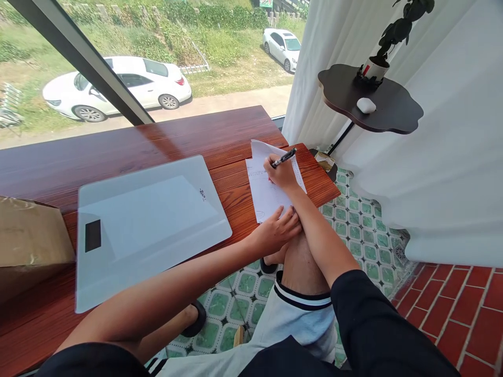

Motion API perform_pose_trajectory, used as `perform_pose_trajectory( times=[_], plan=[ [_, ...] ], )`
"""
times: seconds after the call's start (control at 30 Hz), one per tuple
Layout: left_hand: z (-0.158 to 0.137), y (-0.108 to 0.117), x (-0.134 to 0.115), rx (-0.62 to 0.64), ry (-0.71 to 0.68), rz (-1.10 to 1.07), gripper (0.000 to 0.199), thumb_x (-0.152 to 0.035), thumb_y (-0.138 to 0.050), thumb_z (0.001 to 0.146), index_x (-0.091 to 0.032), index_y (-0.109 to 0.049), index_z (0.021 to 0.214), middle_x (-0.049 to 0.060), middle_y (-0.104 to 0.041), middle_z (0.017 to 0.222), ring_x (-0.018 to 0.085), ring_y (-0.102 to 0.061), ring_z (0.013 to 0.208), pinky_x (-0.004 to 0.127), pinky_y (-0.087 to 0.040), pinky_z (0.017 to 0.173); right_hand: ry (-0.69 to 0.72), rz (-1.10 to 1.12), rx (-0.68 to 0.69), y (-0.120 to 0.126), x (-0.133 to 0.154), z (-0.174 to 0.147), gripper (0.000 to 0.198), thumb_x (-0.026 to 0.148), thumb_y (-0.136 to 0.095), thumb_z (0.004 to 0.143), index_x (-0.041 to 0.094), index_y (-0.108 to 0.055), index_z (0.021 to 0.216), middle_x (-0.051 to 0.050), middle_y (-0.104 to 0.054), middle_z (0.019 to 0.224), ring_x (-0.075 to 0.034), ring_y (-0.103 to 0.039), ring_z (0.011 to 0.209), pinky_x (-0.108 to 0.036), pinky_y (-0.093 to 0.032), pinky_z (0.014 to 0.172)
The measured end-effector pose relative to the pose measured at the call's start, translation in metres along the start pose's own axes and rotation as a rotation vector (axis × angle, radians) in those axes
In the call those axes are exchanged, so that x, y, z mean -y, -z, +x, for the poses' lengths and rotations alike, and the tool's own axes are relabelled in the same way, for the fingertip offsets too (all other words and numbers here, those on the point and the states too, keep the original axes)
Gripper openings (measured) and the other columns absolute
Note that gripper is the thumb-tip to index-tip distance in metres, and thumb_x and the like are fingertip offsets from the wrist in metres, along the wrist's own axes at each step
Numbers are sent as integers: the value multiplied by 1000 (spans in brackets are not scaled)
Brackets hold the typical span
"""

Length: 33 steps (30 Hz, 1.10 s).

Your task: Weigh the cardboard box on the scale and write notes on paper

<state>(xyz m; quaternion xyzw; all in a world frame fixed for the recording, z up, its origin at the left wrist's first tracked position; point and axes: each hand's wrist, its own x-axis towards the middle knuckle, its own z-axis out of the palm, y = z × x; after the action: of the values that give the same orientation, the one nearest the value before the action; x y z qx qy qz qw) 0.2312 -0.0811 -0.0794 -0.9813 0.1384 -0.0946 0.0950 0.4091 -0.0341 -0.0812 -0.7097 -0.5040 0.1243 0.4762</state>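
Observation:
A dark pen (pixel 286 156) is gripped in my right hand (pixel 282 174), which rests on the upper part of a white sheet of paper (pixel 262 192). Its tip is hidden behind the fingers. Handwriting shows on the sheet, and a second sheet seems to lie partly under it. My left hand (pixel 276 230) lies with fingers stretched over the paper's near edge, close to my right forearm. Both sheets are at the right end of a reddish wooden table (pixel 236 193).
A pale glass board (pixel 153 230) with a dark rectangle lies left of the paper. A cardboard box (pixel 33 235) stands at the far left. Beyond the table's right end, a dark scalloped side table (pixel 338 86) carries a potted plant (pixel 375 69) and a white mouse-shaped object (pixel 366 106).

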Motion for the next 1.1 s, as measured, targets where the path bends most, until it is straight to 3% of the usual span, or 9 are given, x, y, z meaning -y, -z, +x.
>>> perform_pose_trajectory(
  times=[0.23, 0.33, 0.47, 0.67, 0.97, 1.1],
  plan=[
    [0, 3, 1, 23, 5, -26, 50, -23, -56, 91, -10, -50, 139, 19, -55, 145, 33, -51, 136, 50, -43, 111, 93, -221, -183, 6, 7, 4, 35, 48, -45, 101, 21, -45, 79, -1, -56, 68, -15, -55, 67, -26, -40, 70],
    [0, 1, 1, 12, 5, -4, 46, -21, -51, 92, -10, -51, 137, 18, -56, 144, 33, -52, 135, 50, -44, 110, 136, -261, -125, 10, 10, 5, 27, 45, -47, 102, 20, -52, 92, -4, -63, 84, -17, -58, 78, -28, -40, 74],
    [-1, -1, 1, -8, 3, -6, 47, -19, -51, 92, -10, -51, 137, 19, -56, 144, 34, -52, 135, 50, -44, 110, 149, -358, -32, 11, 15, 6, 14, 28, -52, 100, 20, -59, 109, -8, -66, 109, -20, -60, 97, -30, -42, 76],
    [-4, 2, 2, 33, 4, -3, 48, -19, -50, 92, -9, -50, 139, 20, -54, 145, 33, -49, 138, 50, -40, 114, 197, -460, 91, 5, 16, 8, 39, 6, -39, 94, 25, -60, 121, -5, -63, 122, -22, -56, 116, -30, -45, 75],
    [-6, 2, 3, 49, -28, 22, 47, -19, -50, 91, -7, -52, 137, 22, -57, 141, 34, -51, 136, 49, -43, 111, 131, -485, 142, 8, 20, 6, 45, 3, -32, 95, 21, -65, 120, -11, -63, 121, -27, -54, 121, -40, -48, 97],
    [-6, 4, 1, 34, -29, 50, 42, -17, -49, 92, -6, -56, 131, 22, -63, 133, 33, -54, 133, 47, -45, 107, 100, -475, 183, 3, 27, 5, 40, 10, -36, 98, 21, -67, 121, -11, -63, 119, -27, -57, 116, -39, -50, 94]
  ],
)
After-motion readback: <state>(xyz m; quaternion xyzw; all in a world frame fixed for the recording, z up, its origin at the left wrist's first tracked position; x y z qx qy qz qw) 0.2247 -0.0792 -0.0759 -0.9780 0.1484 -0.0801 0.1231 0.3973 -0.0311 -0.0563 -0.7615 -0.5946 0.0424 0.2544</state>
